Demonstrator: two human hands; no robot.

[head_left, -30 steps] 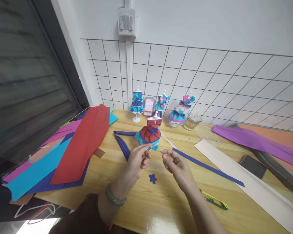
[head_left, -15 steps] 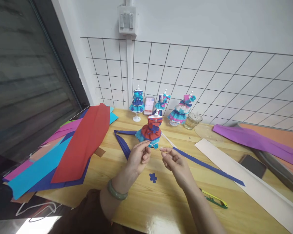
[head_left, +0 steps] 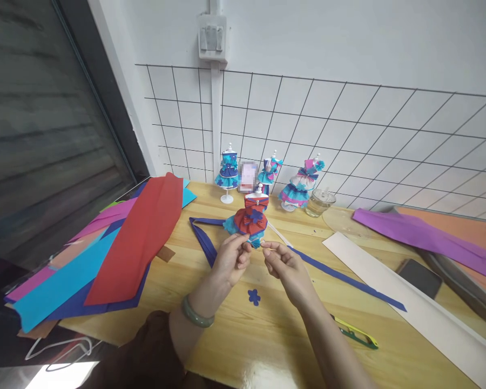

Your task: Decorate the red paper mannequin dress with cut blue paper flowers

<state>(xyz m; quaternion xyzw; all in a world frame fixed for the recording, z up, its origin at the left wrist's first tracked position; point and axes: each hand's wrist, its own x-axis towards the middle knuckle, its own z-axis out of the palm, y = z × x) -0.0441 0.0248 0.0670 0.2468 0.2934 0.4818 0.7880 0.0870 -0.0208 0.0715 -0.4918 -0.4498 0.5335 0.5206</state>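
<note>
A small light-blue pleated paper piece [head_left: 254, 243] is pinched at its left end by my left hand [head_left: 231, 259]. Just right of it, my right hand [head_left: 284, 266] has thumb and index fingertip pressed together beside the piece; what they hold is too small to name. Directly behind the fingers stands a mini dress form in a red dress [head_left: 256, 216] with a blue flower and light-blue ruffles, its base hidden. A dark blue paper flower [head_left: 254, 296] lies on the table below my hands.
Three dressed mini forms [head_left: 229, 173] and a glass cup [head_left: 321, 202] stand behind. Coloured paper [head_left: 137, 243] is piled left. A blue strip [head_left: 348, 276], a yellow-green cutter [head_left: 355, 332], a white strip [head_left: 405, 308], purple paper [head_left: 425, 240] and a phone [head_left: 419, 277] lie right.
My right hand has moved slightly left, bringing its fingertips closer to the light-blue piece and my left hand. My left hand has barely moved.
</note>
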